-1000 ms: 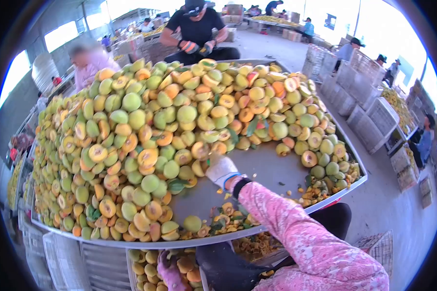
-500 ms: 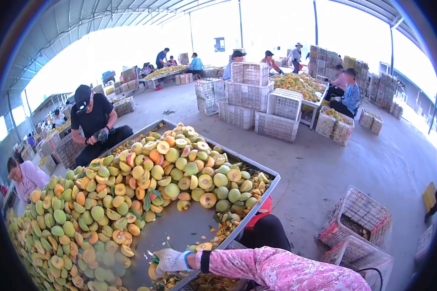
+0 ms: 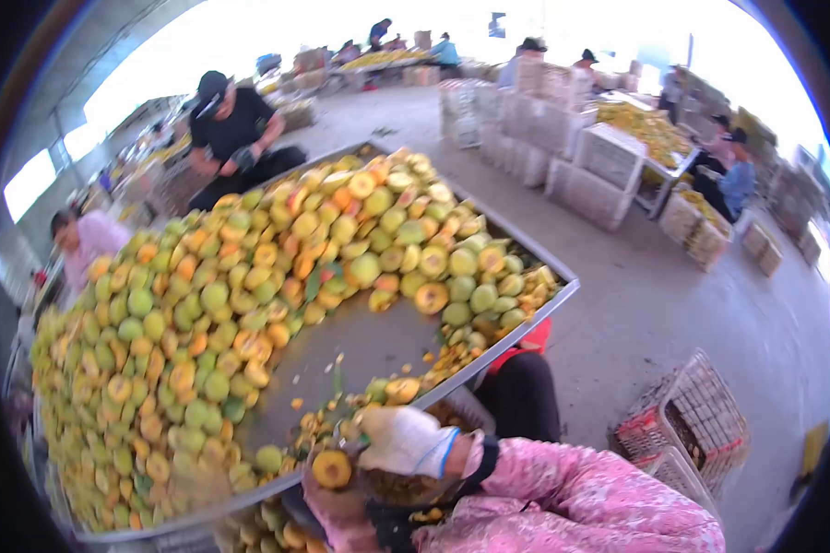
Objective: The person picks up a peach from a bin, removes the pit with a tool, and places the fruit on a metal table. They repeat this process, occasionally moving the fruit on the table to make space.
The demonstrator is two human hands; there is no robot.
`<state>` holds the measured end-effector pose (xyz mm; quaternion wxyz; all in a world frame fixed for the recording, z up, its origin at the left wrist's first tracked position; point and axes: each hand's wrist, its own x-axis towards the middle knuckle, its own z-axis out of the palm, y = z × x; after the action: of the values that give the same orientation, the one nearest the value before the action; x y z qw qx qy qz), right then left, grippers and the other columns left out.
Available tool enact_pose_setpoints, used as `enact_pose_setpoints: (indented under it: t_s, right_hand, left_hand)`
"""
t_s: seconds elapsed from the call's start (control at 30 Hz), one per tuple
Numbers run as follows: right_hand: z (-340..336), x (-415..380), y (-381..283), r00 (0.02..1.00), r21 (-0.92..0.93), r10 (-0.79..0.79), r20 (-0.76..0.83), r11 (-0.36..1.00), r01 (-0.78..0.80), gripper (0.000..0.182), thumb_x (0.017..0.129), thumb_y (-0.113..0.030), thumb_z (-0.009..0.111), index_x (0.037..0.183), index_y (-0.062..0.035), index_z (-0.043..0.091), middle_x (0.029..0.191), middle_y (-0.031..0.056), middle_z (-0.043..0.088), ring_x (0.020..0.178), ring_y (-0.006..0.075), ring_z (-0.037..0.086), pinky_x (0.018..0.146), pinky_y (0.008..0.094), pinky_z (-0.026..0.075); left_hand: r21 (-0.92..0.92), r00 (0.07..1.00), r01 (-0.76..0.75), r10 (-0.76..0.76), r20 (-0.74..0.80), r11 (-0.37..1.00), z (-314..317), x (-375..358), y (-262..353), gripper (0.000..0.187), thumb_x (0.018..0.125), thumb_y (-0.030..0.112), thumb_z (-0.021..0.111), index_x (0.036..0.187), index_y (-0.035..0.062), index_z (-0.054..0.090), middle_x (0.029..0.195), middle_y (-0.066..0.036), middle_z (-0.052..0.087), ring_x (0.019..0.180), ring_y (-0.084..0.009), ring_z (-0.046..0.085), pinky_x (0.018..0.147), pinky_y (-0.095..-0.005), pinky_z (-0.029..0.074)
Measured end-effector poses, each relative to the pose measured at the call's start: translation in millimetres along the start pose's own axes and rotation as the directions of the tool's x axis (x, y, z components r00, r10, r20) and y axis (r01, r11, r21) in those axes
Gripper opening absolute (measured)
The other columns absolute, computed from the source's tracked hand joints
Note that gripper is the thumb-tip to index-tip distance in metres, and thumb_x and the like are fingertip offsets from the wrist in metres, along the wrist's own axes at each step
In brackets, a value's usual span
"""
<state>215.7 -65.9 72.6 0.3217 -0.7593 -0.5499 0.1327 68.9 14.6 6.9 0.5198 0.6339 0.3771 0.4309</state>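
My right hand [image 3: 404, 442], in a white knit glove with a blue cuff edge, is closed at the near edge of the metal table. A small grey metal tool [image 3: 354, 448] shows at its fingertips; its shape is blurred. Just left of it, my left hand [image 3: 339, 509] is blurred and partly hidden, with a peach half [image 3: 332, 469] held in it, cut face and dark centre showing. A large heap of whole and halved peaches [image 3: 203, 341] covers much of the metal table [image 3: 341, 346]. Small peach scraps [image 3: 315, 429] lie close to my hands.
A seated person in black [image 3: 235, 138] works across the heap, and another in pink [image 3: 92, 241] sits at far left. White crates [image 3: 544, 120] are stacked behind. Plastic baskets [image 3: 687, 424] stand on the floor at right. More peaches [image 3: 258, 530] lie below the table's near edge.
The view has tilted down and turned left. My right hand has drawn back from the table surface to its near edge. My left hand and a peach half have come into view beside it.
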Motion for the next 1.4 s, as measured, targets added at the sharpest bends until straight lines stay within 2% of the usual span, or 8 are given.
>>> enact_pose_setpoints:
  t_s: [0.07, 0.1, 0.13, 0.23, 0.93, 1.07, 1.33, 1.4]
  right_hand:
    - [-3.3, -7.2, -8.0, 0.992, -0.019, 0.043, 0.121, 0.999, -0.041, 0.03, 0.069, -0.023, 0.065, 0.088, 0.0, 0.062, 0.079, 0.022, 0.065, 0.079, 0.0416, 0.064, 0.072, 0.0472, 0.052]
    - [-3.3, -7.3, -18.1, 0.968, -0.068, 0.112, 0.223, 0.993, -0.099, 0.027, 0.07, -0.019, 0.063, 0.089, -0.0002, 0.062, 0.081, 0.022, 0.065, 0.08, 0.0415, 0.064, 0.072, 0.0473, 0.052]
    - [15.0, -11.8, -8.1, 0.982, -0.06, 0.008, 0.19, 0.998, 0.004, 0.026, 0.072, -0.016, 0.061, 0.093, -0.0002, 0.062, 0.084, 0.022, 0.066, 0.081, 0.0406, 0.065, 0.072, 0.0472, 0.052]
    - [39.6, -14.8, -10.7, 0.977, -0.095, 0.015, 0.213, 0.995, 0.005, 0.027, 0.075, -0.017, 0.06, 0.096, -0.0008, 0.062, 0.084, 0.0215, 0.067, 0.081, 0.0396, 0.066, 0.072, 0.0462, 0.053]
    - [117.3, -40.1, -11.9, 0.886, 0.08, -0.269, 0.377, 0.963, 0.258, 0.023, 0.074, -0.024, 0.066, 0.079, -0.0012, 0.065, 0.071, 0.0145, 0.066, 0.067, 0.0317, 0.066, 0.059, 0.039, 0.052]
    - [71.8, -34.3, -55.3, 0.544, 0.325, 0.231, 0.807, 0.596, -0.734, 0.021, 0.068, -0.017, 0.075, 0.07, -0.0009, 0.062, 0.056, 0.0093, 0.06, 0.047, 0.0224, 0.06, 0.043, 0.0336, 0.047]
    - [53.9, -29.5, -62.9, 0.396, 0.243, 0.188, 0.899, 0.537, -0.808, 0.02, 0.07, -0.013, 0.077, 0.067, -0.0067, 0.058, 0.053, 0.0048, 0.056, 0.041, 0.0174, 0.054, 0.037, 0.0297, 0.04]
    - [63.5, -45.7, -59.8, 0.422, 0.386, 0.089, 0.902, 0.272, -0.882, 0.02, 0.074, -0.006, 0.073, 0.067, -0.01, 0.055, 0.055, 0.002, 0.052, 0.042, 0.0155, 0.049, 0.04, 0.0293, 0.037]
  left_hand:
    - [0.283, 0.989, -0.144, 0.129, 0.073, 0.948, -7.5, -1.3, 22.6, 0.042, 0.081, 0.019, 0.077, 0.115, 0.0037, 0.06, 0.104, -0.012, 0.066, 0.095, -0.0233, 0.063, 0.085, -0.0368, 0.053]
    - [-0.385, 0.968, 0.249, -0.242, 0.068, 0.888, -9.4, 1.1, 21.6, 0.036, 0.088, 0.027, 0.068, 0.115, 0.0047, 0.06, 0.105, -0.013, 0.065, 0.095, -0.0257, 0.063, 0.085, -0.0394, 0.054]
    - [-0.854, 0.845, 0.437, -0.455, 0.282, 0.283, -7.7, 4.8, 15.0, 0.036, 0.095, 0.036, 0.059, 0.114, 0.0056, 0.06, 0.106, -0.013, 0.064, 0.096, -0.028, 0.063, 0.085, -0.0421, 0.054]
    - [-0.874, 0.86, 0.422, -0.41, 0.302, 0.241, -8.8, 3.7, 6.9, 0.04, 0.099, 0.04, 0.049, 0.115, 0.0046, 0.058, 0.111, -0.017, 0.062, 0.101, -0.0312, 0.06, 0.087, -0.0435, 0.053]
    - [-0.6, 0.932, 0.362, -0.297, 0.209, 0.714, -34.7, -16.4, -4.3, 0.03, 0.095, 0.028, 0.06, 0.108, 0.0001, 0.062, 0.101, -0.011, 0.066, 0.086, -0.0204, 0.065, 0.078, -0.0335, 0.054]
    - [-0.474, 0.896, 0.423, -0.28, 0.343, 0.772, -46.9, -10.3, -8.6, 0.029, 0.095, 0.026, 0.061, 0.106, -0.0008, 0.063, 0.1, -0.011, 0.067, 0.085, -0.019, 0.067, 0.072, -0.0307, 0.056]
    - [-0.369, 0.815, 0.474, -0.239, 0.528, 0.8, -49.0, -3.3, -13.7, 0.034, 0.095, 0.033, 0.062, 0.099, -0.0009, 0.065, 0.09, -0.01, 0.067, 0.078, -0.018, 0.066, 0.068, -0.0291, 0.055]
    - [-0.39, 0.756, 0.491, -0.158, 0.635, 0.779, -53.0, 0.3, -5.3, 0.038, 0.093, 0.037, 0.063, 0.099, -0.0005, 0.065, 0.088, -0.01, 0.067, 0.077, -0.0183, 0.066, 0.066, -0.0293, 0.055]
